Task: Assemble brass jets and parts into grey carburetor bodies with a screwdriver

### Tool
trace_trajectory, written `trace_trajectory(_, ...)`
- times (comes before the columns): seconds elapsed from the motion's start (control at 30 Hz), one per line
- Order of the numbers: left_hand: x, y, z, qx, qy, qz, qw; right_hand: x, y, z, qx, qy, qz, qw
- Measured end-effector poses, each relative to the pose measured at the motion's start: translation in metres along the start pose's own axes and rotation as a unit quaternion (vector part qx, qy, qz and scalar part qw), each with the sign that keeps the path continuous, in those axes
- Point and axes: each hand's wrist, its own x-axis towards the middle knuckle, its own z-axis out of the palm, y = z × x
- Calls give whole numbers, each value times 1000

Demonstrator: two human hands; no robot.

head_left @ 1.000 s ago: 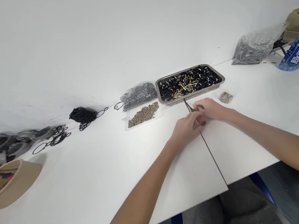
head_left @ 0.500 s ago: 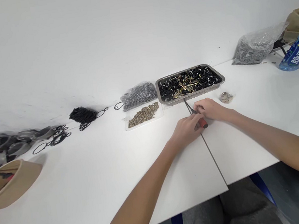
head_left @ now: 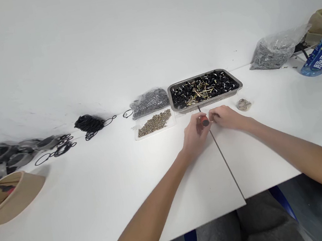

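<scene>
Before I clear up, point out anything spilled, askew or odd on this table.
Only minor: loose black rings lie by the wall, between the black pile and a clear bag, so they look strayed. Nothing odd shows at the left hand or its red handle.

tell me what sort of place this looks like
Probably a small-parts assembly bench, perhaps in a workshop. A metal tray full of black and brass-coloured parts, a dish of tiny metallic pieces, and a red-handled tool in the left hand suggest it.
</scene>
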Motion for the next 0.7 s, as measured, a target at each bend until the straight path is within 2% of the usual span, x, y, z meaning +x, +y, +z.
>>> trace_trajectory(0.1,0,2,-1,34,-28,11,999,-1,-1,0,-2,0,0,1000)
trace_trajectory(0.17,0,3,-1,84,-94,42,991,-1,-3,-1,0,2,2,1000)
trace_trajectory(0.23,0,4,0,144,-171,90,970,-2,-3,-2,3,7,7,1000)
trace_trajectory(0.3,1,4,1,188,-211,122,951,-3,-3,-2,9,9,12,1000)
trace_trajectory(0.7,0,3,2,214,-200,128,948,-3,-3,-1,15,8,13,1000)
